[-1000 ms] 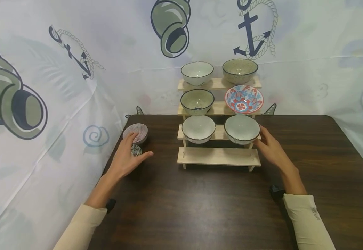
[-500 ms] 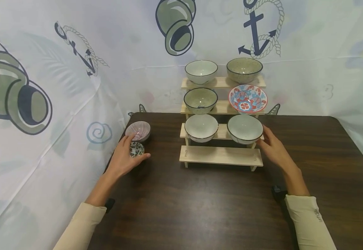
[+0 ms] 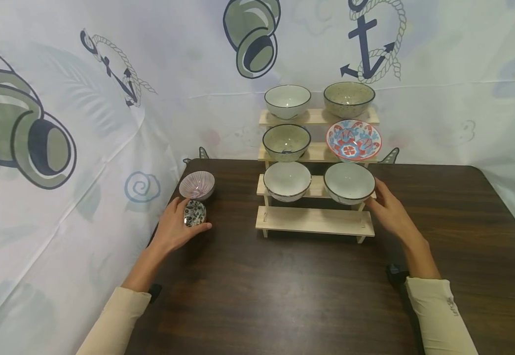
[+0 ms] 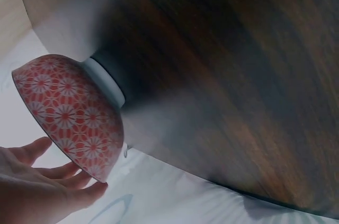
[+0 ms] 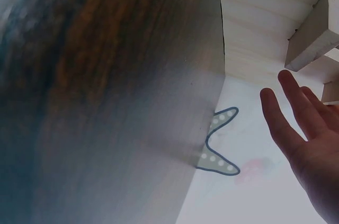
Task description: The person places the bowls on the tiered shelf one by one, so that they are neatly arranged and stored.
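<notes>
At the table's left side, my left hand (image 3: 170,228) curls its fingers and thumb round a small bowl (image 3: 194,213) with a dark floral inside. In the left wrist view, the fingers (image 4: 83,195) touch the rim of a bowl (image 4: 71,113) with a red-and-white patterned outside, its pale foot toward the table. My right hand (image 3: 390,212) is beside a white bowl (image 3: 349,183) at the rack's right end. Its fingers (image 5: 275,123) are mostly straight in the right wrist view; whether they touch the bowl is unclear.
A pink-striped bowl (image 3: 197,185) stands just behind the floral one. The wooden tiered rack (image 3: 315,220) bears several bowls on its upper tiers, including a red-and-blue one (image 3: 353,140). The dark table (image 3: 284,286) meets printed curtains (image 3: 160,98) behind and at left.
The left hand has drawn back from over the pink-striped bowl, and its fingers now close round the small floral bowl. The right hand stays by the rack. The head view has shifted slightly.
</notes>
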{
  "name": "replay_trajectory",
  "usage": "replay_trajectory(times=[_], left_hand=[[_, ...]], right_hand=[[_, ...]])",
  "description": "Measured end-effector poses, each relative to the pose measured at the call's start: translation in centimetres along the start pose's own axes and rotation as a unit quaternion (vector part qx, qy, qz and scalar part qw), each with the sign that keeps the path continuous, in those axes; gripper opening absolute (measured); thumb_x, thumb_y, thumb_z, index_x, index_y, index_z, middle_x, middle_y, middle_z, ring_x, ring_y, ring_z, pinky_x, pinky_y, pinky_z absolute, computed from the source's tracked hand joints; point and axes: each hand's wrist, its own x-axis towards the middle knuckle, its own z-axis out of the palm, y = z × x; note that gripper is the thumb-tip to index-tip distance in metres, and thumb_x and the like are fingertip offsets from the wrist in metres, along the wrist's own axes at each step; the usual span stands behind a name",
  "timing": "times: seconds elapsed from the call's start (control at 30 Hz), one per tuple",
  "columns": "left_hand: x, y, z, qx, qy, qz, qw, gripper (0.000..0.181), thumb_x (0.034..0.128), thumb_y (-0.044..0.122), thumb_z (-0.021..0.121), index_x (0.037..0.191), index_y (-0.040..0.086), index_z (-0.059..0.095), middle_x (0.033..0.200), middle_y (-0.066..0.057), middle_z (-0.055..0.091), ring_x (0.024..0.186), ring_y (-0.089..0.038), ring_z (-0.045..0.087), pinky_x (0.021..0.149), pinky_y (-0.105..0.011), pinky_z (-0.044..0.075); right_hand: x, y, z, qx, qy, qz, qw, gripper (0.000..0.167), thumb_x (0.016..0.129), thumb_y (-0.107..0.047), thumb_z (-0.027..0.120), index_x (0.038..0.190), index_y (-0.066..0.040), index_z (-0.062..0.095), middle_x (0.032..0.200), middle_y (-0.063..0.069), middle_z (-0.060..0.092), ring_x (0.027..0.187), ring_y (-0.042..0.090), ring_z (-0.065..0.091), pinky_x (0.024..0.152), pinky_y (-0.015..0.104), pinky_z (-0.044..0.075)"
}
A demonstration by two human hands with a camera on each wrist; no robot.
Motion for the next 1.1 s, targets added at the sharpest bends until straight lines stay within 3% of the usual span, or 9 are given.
replay_trajectory(times=[0.27,0.57,0.87,1.1], left_hand=[[-0.1,-0.8,0.3,0.01,-0.019,-0.015,0.9997,0.111,0.0806,0.067,0.077,0.158,0.0,0.033,0.164,-0.037,0.021,0.151,-0.057,0.021,0.118,-0.074,0.022],[0.3,-1.3,0.7,0.022,-0.026,-0.026,0.9991,0.112,0.0795,0.071,0.075,0.158,0.002,0.033,0.163,-0.037,0.023,0.148,-0.059,0.024,0.115,-0.077,0.025],[0.6,-1.1,0.7,0.015,-0.006,-0.021,0.9997,0.101,0.0815,0.059,0.079,0.154,0.0,0.041,0.155,-0.034,0.036,0.141,-0.056,0.033,0.111,-0.074,0.033],[0.7,-0.7,0.4,0.0,0.012,-0.012,0.9999,0.097,0.0806,0.058,0.08,0.152,0.004,0.045,0.154,-0.033,0.037,0.138,-0.054,0.035,0.105,-0.073,0.039]], right_hand=[[-0.1,0.2,0.1,0.001,0.002,0.003,1.0,0.075,0.107,-0.039,0.054,0.167,-0.014,0.016,0.17,0.022,0.023,0.151,0.053,0.029,0.116,0.072,0.031],[-0.1,0.3,0.1,-0.002,0.002,0.001,1.0,0.075,0.107,-0.039,0.054,0.167,-0.015,0.015,0.17,0.023,0.024,0.149,0.055,0.032,0.114,0.074,0.032],[0.0,0.2,0.0,-0.001,0.003,0.0,1.0,0.075,0.108,-0.041,0.053,0.167,-0.015,0.016,0.169,0.023,0.025,0.149,0.054,0.032,0.115,0.073,0.031],[-0.1,0.1,0.0,-0.004,0.001,0.007,1.0,0.076,0.107,-0.043,0.052,0.168,-0.017,0.014,0.171,0.021,0.023,0.15,0.054,0.033,0.115,0.073,0.031]])
